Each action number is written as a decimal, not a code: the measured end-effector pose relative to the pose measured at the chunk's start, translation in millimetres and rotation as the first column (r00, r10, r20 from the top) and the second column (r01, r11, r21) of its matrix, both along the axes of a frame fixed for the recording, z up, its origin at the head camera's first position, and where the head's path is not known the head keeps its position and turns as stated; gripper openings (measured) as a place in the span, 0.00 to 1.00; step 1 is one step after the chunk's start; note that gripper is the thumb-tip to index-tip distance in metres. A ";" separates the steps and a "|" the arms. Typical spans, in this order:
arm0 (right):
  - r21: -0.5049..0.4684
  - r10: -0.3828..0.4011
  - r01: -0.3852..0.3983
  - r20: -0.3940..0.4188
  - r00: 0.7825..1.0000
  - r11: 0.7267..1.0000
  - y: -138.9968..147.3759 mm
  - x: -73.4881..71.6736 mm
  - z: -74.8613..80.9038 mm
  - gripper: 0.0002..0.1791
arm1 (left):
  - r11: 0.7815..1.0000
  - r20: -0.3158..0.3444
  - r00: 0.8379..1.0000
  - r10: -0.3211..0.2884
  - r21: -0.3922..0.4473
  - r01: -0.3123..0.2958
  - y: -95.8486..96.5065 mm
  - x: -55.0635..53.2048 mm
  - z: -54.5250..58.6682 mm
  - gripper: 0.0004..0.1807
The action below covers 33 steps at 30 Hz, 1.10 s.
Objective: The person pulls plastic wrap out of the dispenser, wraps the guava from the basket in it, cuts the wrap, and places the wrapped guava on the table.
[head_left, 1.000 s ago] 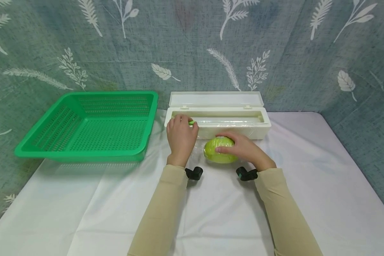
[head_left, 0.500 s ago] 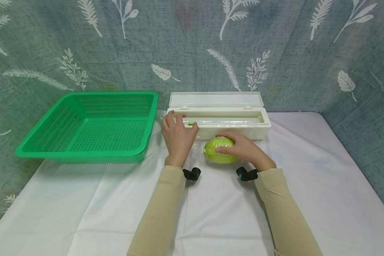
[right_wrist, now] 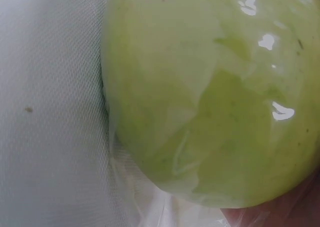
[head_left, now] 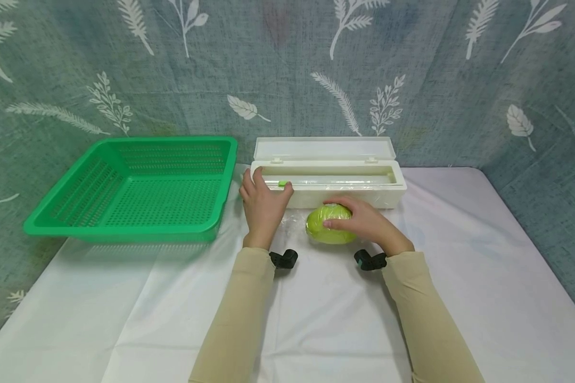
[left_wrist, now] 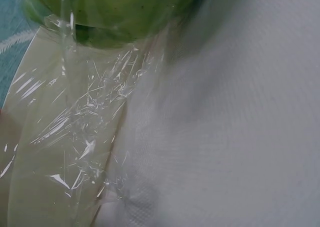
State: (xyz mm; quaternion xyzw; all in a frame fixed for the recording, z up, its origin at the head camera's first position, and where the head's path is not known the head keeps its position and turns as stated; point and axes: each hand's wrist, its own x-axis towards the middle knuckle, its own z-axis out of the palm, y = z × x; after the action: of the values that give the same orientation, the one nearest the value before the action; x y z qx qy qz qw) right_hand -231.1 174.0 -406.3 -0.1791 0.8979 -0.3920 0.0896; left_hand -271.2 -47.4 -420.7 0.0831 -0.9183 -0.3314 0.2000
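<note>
A yellow-green, smooth, speckled fruit (head_left: 327, 231), rounded and covered in clear film, sits on the table before a white cling film dispenser (head_left: 297, 199). My right hand (head_left: 366, 221) grips it from the right, thumb in front and fingers behind. My left hand (head_left: 263, 210) spreads its fingers over the dispenser's left front corner. Its thumb lies beside the small green slide cutter (head_left: 282, 183) on the front rail. In the left wrist view, crinkled cling film (left_wrist: 95, 102) stretches between the fruit and the dispenser's front. The right wrist view shows the wrapped fruit close up.
The dispenser's lid (head_left: 323, 148) stands raised at the back, with a film roll (head_left: 335, 179) lying inside. A green plastic basket (head_left: 139, 230) stands to the left. White cloth (head_left: 316, 319) covers the table, and a leaf-patterned curtain (head_left: 287, 69) hangs behind.
My left hand has loosened from the slide cutter, spread its fingers and shifted left and slightly toward me. The cutter sits a little farther left. My right hand and the fruit have stayed put.
</note>
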 end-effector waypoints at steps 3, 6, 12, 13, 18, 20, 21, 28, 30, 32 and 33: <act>-0.005 -0.003 0.003 0.005 1.000 1.000 -0.3 0.0 -1.0 0.35 | 1.000 0.000 1.000 0.001 0.009 -0.001 -0.4 0.4 -0.7 0.44; -0.007 -0.003 0.003 0.004 1.000 1.000 -0.4 -0.1 -1.4 0.35 | 1.000 0.011 1.000 -0.001 0.027 0.001 -0.2 0.5 -0.9 0.44; -0.023 -0.013 0.014 0.013 1.000 1.000 -0.4 0.3 -0.4 0.34 | 0.999 0.023 1.000 -0.008 0.049 0.006 -0.4 1.1 -0.2 0.45; -0.024 -0.016 0.016 0.016 1.000 1.000 -0.4 0.3 -0.3 0.34 | 0.999 0.022 1.000 -0.007 0.047 0.006 -0.6 1.1 -0.2 0.45; -0.019 -0.011 0.011 0.012 1.000 1.000 -0.8 -0.4 -1.4 0.35 | 0.999 0.028 1.000 -0.003 0.036 0.002 -1.5 1.1 -0.5 0.44; -0.019 -0.011 0.011 0.011 1.000 1.000 -0.8 -0.4 -2.0 0.35 | 0.999 0.030 1.000 -0.004 0.037 0.003 -1.5 1.3 -0.7 0.43; -0.023 -0.012 0.012 0.012 1.000 1.000 -0.7 -0.5 -2.3 0.35 | 0.999 0.031 1.000 -0.005 0.038 0.004 -1.5 1.4 -0.7 0.43; -0.013 -0.009 0.009 0.002 1.000 1.000 -0.8 -1.2 -4.5 0.35 | 0.999 0.040 0.999 -0.008 0.053 0.006 -1.8 2.8 -0.3 0.41; -0.010 -0.011 0.011 0.003 1.000 1.000 -0.9 -1.0 -4.4 0.35 | 0.998 0.042 0.999 -0.007 0.055 0.005 -1.8 2.8 0.0 0.40; -0.013 -0.017 0.017 0.010 1.000 1.000 -0.6 -0.7 -4.0 0.35 | 0.999 0.035 0.999 -0.007 0.053 0.005 -1.9 2.5 0.0 0.40; -0.015 -0.019 0.019 0.011 1.000 1.000 -0.6 -0.6 -3.7 0.35 | 0.999 0.033 0.999 -0.007 0.053 0.005 -1.8 2.3 0.1 0.39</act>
State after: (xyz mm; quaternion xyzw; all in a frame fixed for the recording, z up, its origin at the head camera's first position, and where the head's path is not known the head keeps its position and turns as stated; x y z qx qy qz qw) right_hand -231.7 173.4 -410.0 -0.1690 0.8962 -0.4003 0.0896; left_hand -268.9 -49.2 -420.6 0.0912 -0.9125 -0.3549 0.1817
